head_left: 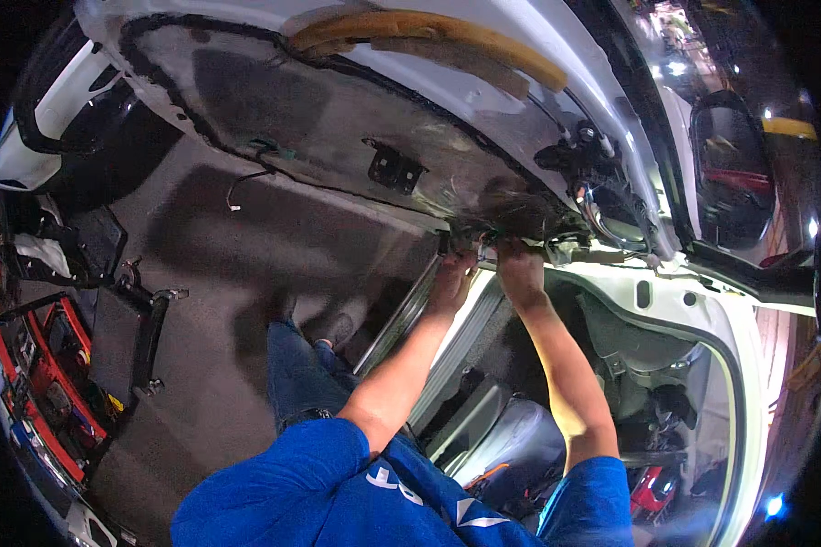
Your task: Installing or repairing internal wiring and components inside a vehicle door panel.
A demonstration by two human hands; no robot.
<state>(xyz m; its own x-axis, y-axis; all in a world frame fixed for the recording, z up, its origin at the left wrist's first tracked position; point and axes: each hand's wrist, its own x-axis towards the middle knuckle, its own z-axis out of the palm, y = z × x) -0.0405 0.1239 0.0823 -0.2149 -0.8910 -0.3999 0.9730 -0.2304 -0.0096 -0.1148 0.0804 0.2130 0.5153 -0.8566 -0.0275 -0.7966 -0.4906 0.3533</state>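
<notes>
Both my arms reach forward to the lower edge of an opened car door, whose trim panel is off. My left hand is at that edge, fingers curled inward by a small light-coloured part. Close beside it, my right hand is also closed, knuckles up, against the underside of the door. What either hand grips is hidden by the fingers and the dark edge. A wiring bundle and a black latch-like mechanism sit on the door to the right of my hands.
Below my hands lie the bright door sill and the car's interior with a seat. A black bracket is fixed to the door's inner face. At the left stand a red-edged tool tray and a dark panel on the floor.
</notes>
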